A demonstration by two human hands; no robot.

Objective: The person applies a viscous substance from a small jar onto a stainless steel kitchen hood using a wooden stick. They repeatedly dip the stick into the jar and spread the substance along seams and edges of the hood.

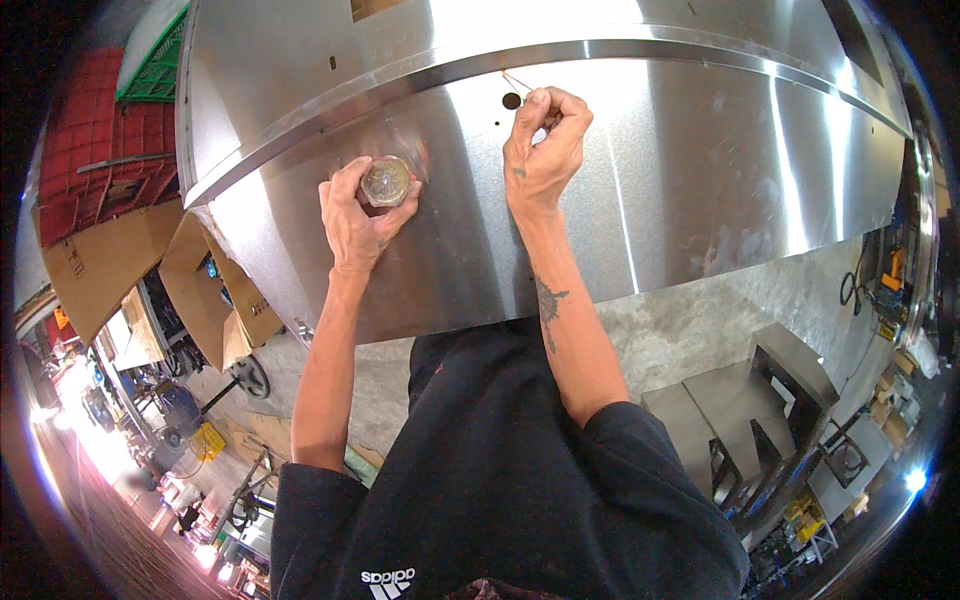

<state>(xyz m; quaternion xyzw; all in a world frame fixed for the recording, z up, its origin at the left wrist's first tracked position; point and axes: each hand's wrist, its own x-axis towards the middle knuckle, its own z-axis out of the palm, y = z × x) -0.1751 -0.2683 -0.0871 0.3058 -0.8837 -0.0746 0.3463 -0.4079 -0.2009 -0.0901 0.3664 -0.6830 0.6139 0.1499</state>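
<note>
My left hand (357,215) is wrapped round a small clear round jar (387,182), seen from above. The jar is over the shiny sheet metal panel (440,240); what is inside it I cannot make out. My right hand (545,145) pinches a thin stick (518,82) between thumb and fingertips. The stick's far tip looks orange-brown and lies close to the raised fold of the panel. Just left of my right fingertips is a dark round hole (511,101) in the metal, with a tiny dark dot below it.
A raised metal lip (560,50) runs across the panel's far side. Cardboard boxes (205,290) stand at the left, near a red mesh structure (110,150). Grey metal parts (745,405) lie on the concrete floor (690,310) at the right, by cluttered shelving.
</note>
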